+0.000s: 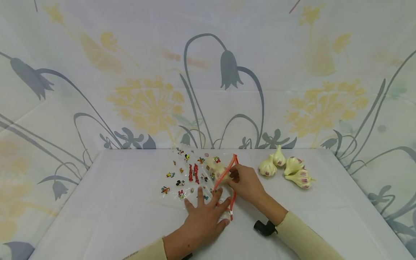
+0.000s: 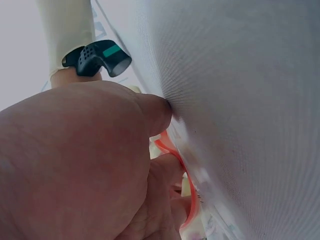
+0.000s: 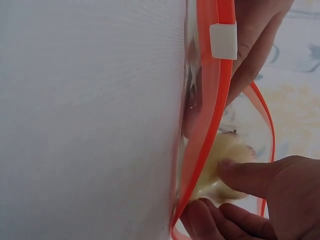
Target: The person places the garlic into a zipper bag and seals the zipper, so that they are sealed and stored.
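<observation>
A clear zip bag (image 1: 180,183) with cartoon prints and a red zip edge lies on the table, its mouth gaping toward the right. My left hand (image 1: 204,220) rests on its near side, fingers spread, thumb close to the red edge. At the mouth, my right hand (image 1: 245,182) holds a garlic bulb (image 3: 227,152), thumb on top and fingers curled beneath. From the head view this pale bulb shows partly through the printed plastic. The white slider (image 3: 223,41) sits on the red zip edge (image 3: 214,107), beside my left hand.
Several garlic bulbs (image 1: 297,173) lie in a group on the white-covered table (image 1: 123,191), to the right of my right hand. Behind the table hangs a flower-printed cloth (image 1: 208,108). A black wrist camera (image 1: 264,228) sits at my right wrist.
</observation>
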`<action>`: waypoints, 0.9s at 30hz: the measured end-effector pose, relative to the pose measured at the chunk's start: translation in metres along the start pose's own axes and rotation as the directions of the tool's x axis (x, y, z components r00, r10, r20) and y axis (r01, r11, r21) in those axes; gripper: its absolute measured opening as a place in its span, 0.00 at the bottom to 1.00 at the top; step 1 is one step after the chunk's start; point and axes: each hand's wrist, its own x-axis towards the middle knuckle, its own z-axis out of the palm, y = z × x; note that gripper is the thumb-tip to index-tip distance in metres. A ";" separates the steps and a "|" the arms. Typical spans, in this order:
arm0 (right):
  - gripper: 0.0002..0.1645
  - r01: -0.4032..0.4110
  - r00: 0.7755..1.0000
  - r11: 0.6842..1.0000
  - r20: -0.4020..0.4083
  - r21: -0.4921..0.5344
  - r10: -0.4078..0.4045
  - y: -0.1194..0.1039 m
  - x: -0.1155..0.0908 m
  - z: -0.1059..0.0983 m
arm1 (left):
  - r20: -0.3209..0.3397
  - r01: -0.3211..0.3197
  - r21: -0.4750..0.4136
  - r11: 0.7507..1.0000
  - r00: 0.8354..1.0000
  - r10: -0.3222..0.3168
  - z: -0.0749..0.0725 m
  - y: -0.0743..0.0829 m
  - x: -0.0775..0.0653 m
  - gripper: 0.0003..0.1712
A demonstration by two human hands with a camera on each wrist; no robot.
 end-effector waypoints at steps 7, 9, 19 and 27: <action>0.10 -0.010 1.000 1.000 -0.023 -0.001 0.010 -0.003 0.007 0.006 | 0.007 -0.006 0.007 1.000 1.000 0.006 0.001 -0.001 0.001 0.37; 0.10 -0.019 0.999 1.000 -0.031 0.011 0.019 -0.003 0.008 0.007 | 0.009 -0.007 0.005 1.000 1.000 0.007 0.001 -0.002 0.001 0.37; 0.17 -0.056 0.998 0.998 -0.038 -0.032 0.055 0.003 0.009 0.003 | 0.007 0.002 0.017 1.000 1.000 -0.002 0.003 -0.002 0.001 0.36; 0.21 -0.012 0.999 0.996 0.029 -0.084 0.015 0.004 0.006 -0.023 | 0.025 0.011 -0.024 1.000 1.000 -0.011 0.004 -0.002 0.002 0.36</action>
